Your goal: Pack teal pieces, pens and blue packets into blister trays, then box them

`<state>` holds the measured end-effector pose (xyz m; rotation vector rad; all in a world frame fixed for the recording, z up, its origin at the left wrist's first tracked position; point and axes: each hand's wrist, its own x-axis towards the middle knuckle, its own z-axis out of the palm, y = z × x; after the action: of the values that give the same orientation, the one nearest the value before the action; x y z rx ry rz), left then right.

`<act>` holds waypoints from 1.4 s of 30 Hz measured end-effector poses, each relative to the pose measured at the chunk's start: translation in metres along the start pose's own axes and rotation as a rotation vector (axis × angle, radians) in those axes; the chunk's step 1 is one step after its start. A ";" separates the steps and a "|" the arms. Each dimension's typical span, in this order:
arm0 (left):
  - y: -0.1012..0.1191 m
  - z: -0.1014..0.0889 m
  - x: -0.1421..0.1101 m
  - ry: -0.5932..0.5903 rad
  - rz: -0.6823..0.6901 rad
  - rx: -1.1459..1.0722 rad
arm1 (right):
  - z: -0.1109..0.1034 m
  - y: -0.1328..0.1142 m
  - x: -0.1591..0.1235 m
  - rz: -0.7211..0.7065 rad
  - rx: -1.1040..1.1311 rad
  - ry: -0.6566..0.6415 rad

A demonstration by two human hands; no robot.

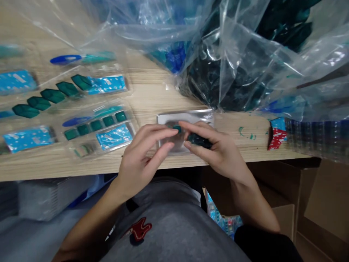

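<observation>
Left grip point(144, 153): curled over the tray, fingertips right at the small green piece; can't tell if it's pinched!
Right grip point(218, 153): closed on a dark green block point(199, 141), index finger reaching across to the small green piece point(177, 128).
Tray point(185, 116): clear plastic, under both hands, at the desk's near edge.
Desk point(152, 94): wooden, carrying plastic packs point(98, 127) and a row of dark green pieces point(51, 95); big clear bags point(245, 62) pile behind.
Room: cardboard boxes point(321, 203) below, right.

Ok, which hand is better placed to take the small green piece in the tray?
Probably the left hand: its fingers look empty, beside the small green piece. The right hand holds a dark green part.
</observation>
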<state>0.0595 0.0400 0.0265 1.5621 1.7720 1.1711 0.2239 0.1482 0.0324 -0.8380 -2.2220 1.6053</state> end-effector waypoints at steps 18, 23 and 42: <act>0.025 0.018 0.006 0.033 -0.051 -0.190 | 0.002 -0.010 -0.019 0.179 0.710 0.161; 0.029 0.020 0.001 0.064 -0.069 -0.066 | 0.007 -0.007 -0.017 0.172 0.752 0.192; 0.019 0.004 0.009 -0.159 -0.077 -0.312 | 0.009 -0.008 -0.019 0.043 0.543 0.153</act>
<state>0.0713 0.0490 0.0423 1.3509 1.4544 1.1855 0.2318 0.1277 0.0391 -0.8132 -1.5533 1.9531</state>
